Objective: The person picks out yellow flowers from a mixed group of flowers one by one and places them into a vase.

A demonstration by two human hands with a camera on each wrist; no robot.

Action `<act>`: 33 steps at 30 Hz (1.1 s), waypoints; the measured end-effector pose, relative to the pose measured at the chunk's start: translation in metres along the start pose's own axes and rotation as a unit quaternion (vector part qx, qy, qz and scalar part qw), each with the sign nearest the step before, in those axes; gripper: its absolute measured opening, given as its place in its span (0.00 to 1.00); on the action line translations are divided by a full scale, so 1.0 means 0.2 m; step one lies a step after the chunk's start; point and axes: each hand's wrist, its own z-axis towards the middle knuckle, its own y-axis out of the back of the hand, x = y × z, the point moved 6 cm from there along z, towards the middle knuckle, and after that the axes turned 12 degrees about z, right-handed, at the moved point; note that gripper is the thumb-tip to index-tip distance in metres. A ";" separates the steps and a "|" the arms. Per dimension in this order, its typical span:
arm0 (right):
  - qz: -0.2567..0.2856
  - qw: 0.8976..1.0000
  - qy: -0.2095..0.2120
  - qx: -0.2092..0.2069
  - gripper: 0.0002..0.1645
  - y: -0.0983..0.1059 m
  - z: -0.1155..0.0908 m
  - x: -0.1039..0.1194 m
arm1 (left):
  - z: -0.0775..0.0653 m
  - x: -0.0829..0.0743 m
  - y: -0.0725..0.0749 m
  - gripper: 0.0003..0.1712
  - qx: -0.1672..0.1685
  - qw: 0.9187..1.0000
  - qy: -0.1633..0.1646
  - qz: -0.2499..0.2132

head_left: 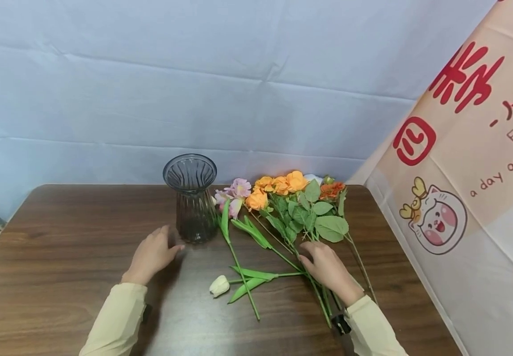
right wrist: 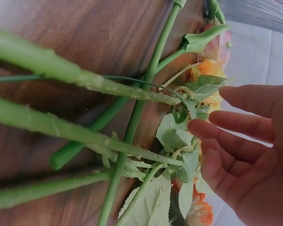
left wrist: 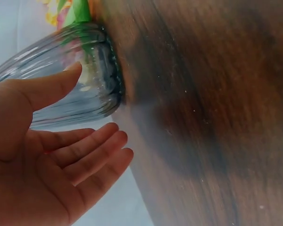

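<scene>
A dark, ribbed glass vase [head_left: 196, 212] with a flared rim stands upright near the back of the table. Beside its base, my left hand [head_left: 151, 254] has relaxed fingers and thumb spread apart, holding nothing; the left wrist view shows the vase [left wrist: 61, 103] just past the thumb. My right hand [head_left: 327, 267] is over the stems of the artificial flowers, fingers loosely bent near the leaves [head_left: 332, 227]. In the right wrist view the fingertips are close to the leaves [right wrist: 172, 132], without a stem between them; whether they touch is unclear.
Orange flowers [head_left: 296, 181], pink flowers [head_left: 238, 189] and a rust-orange bloom [head_left: 332, 190] lie at the back right of the wooden table [head_left: 69, 257]. A white tulip [head_left: 219, 286] lies in front, crossed by a green stem. A white cloth [head_left: 221, 99] hangs behind.
</scene>
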 end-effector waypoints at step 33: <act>0.081 0.982 -0.154 0.073 0.06 -0.14 0.20 -0.14 | 0.14 0.00 -0.07 0.40 0.021 1.000 -0.010 -0.020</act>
